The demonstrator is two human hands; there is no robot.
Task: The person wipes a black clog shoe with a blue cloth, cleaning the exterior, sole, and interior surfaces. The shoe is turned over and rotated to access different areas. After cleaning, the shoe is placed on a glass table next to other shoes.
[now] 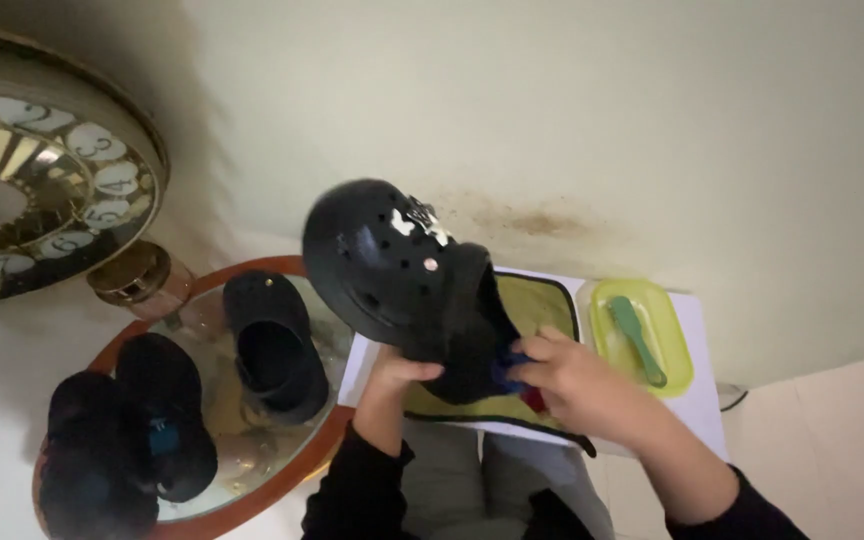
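— What step is judged to be in hand?

— A black clog (392,265) is being held up above the lap, toe raised toward the wall, heel opening turned down toward the body. It looks to be mid-cleaning: something small and blue (508,368) is pressed at the heel rim, though what it is cannot be told.

— How are the hands placed?

— The left hand (399,377) is cupped under the sole's edge, its grip closed on the clog from below, forearm rising nearly upright. The right hand (570,375) is reached in from the right, fingers curled, its grip clamped on the blue thing against the shoe.

— What would the next move call for?

— Probably a steady hold by the left hand while the rim is worked, with the clog kept over the yellow-green cloth (537,300) on the white tabletop (697,400).

— And nearby?

— A green brush (638,338) lies in a yellow-green tray (674,368); three more dark clogs (274,347) rest on a round glass tray (282,480), beside a clock (37,180).
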